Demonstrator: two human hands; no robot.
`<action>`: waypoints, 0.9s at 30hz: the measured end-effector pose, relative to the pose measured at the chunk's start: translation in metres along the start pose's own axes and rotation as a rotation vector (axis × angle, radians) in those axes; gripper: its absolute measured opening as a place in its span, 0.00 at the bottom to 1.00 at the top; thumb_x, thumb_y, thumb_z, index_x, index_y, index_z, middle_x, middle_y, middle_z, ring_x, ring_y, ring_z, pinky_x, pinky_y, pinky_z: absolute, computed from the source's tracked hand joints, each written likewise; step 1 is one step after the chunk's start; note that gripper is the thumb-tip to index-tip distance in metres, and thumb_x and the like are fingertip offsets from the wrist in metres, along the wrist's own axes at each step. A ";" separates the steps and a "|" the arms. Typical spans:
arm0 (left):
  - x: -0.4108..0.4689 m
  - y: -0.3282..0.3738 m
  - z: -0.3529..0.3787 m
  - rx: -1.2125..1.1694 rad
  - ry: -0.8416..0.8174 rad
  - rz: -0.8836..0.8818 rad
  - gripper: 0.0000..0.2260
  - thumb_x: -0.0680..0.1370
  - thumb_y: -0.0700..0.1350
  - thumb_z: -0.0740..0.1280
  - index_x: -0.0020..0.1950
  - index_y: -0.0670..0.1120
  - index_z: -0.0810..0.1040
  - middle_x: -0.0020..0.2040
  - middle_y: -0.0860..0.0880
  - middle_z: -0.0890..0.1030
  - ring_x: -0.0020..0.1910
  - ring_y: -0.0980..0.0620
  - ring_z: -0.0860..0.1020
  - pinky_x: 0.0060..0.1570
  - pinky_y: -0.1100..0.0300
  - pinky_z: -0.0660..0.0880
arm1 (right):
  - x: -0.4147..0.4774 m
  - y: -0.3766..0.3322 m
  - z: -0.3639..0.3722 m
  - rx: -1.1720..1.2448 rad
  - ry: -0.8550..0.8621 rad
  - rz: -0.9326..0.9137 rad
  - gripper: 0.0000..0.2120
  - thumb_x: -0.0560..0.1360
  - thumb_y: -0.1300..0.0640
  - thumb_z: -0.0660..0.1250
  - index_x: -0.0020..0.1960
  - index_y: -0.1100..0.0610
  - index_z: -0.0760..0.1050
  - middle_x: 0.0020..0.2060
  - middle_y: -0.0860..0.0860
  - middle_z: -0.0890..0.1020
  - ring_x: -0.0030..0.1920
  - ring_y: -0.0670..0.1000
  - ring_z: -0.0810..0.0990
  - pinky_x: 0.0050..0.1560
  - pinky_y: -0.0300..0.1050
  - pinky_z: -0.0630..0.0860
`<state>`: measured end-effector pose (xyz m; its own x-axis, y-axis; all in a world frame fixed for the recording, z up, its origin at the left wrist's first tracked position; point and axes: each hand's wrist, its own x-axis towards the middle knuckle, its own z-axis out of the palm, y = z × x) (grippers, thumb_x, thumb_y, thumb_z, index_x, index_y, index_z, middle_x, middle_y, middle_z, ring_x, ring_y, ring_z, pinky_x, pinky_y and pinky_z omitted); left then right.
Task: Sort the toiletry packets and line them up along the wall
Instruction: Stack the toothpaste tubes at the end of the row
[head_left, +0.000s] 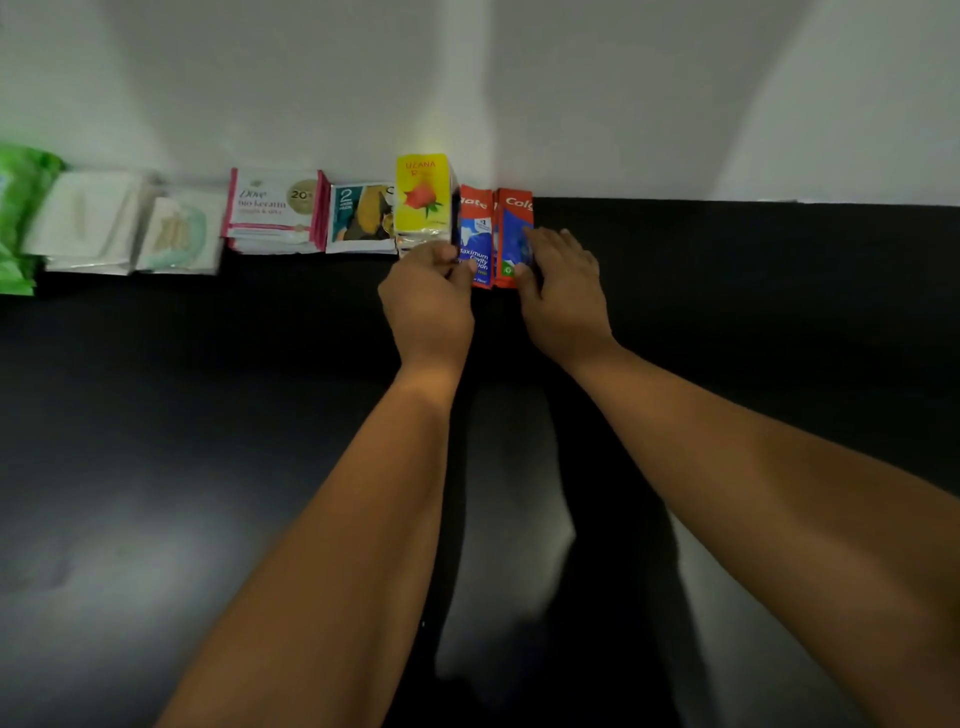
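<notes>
— Nearest the lens: two bare forearms reaching forward over a dark glossy countertop (156, 467), the biggest thing here, running back to a white wall (519, 78).

— And along that wall?

— Row of packets, tops against it. From the far left: green wipes pack (18, 208), partly cut off by the edge; two pale translucent sachets (88, 218), contents too blurred to name; Dove bio keratin sachets (275, 210), stacked; teal-and-yellow sachet marked "2" (361, 218); yellow packet with a red rose (422, 195), upright on a small stack; then two red-and-blue Colgate toothpaste sachets (475, 234), side by side and touching.

— Hands?

— Left hand (428, 296) at the lower left corner of the left Colgate sachet, fingers curled in around its edge, thumb and fingertips pinched close, also brushing the base of the rose packet's stack. Right hand (563, 291) on the right Colgate sachet (511, 228), fingers bent over its right edge and lower half, thumb at the bottom corner. Grasping or merely pressing flat: cannot tell.
</notes>
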<state>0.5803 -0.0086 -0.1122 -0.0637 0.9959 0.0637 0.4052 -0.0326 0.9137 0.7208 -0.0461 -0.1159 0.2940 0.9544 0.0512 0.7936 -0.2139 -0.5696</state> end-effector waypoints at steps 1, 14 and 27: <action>0.000 0.000 0.001 0.009 0.020 0.005 0.09 0.76 0.46 0.74 0.53 0.43 0.81 0.49 0.48 0.84 0.49 0.53 0.84 0.43 0.63 0.82 | 0.002 0.000 0.001 -0.042 -0.007 -0.007 0.24 0.82 0.48 0.57 0.77 0.53 0.61 0.76 0.53 0.65 0.78 0.55 0.57 0.77 0.58 0.53; -0.011 0.004 0.004 0.141 0.153 0.054 0.11 0.78 0.52 0.71 0.54 0.45 0.83 0.50 0.51 0.85 0.48 0.60 0.82 0.37 0.79 0.69 | 0.013 -0.001 0.007 -0.211 -0.030 -0.053 0.26 0.84 0.46 0.50 0.79 0.54 0.56 0.78 0.54 0.59 0.79 0.53 0.53 0.77 0.61 0.46; -0.017 0.004 -0.003 0.198 0.002 0.135 0.12 0.79 0.47 0.69 0.61 0.44 0.82 0.56 0.48 0.85 0.55 0.56 0.82 0.45 0.77 0.69 | 0.003 -0.003 0.003 -0.258 -0.123 -0.059 0.28 0.83 0.45 0.52 0.80 0.53 0.52 0.79 0.54 0.56 0.80 0.53 0.49 0.78 0.55 0.46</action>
<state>0.5806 -0.0254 -0.1088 0.0018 0.9835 0.1808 0.5810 -0.1482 0.8003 0.7182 -0.0419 -0.1168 0.1889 0.9815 -0.0307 0.9215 -0.1880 -0.3400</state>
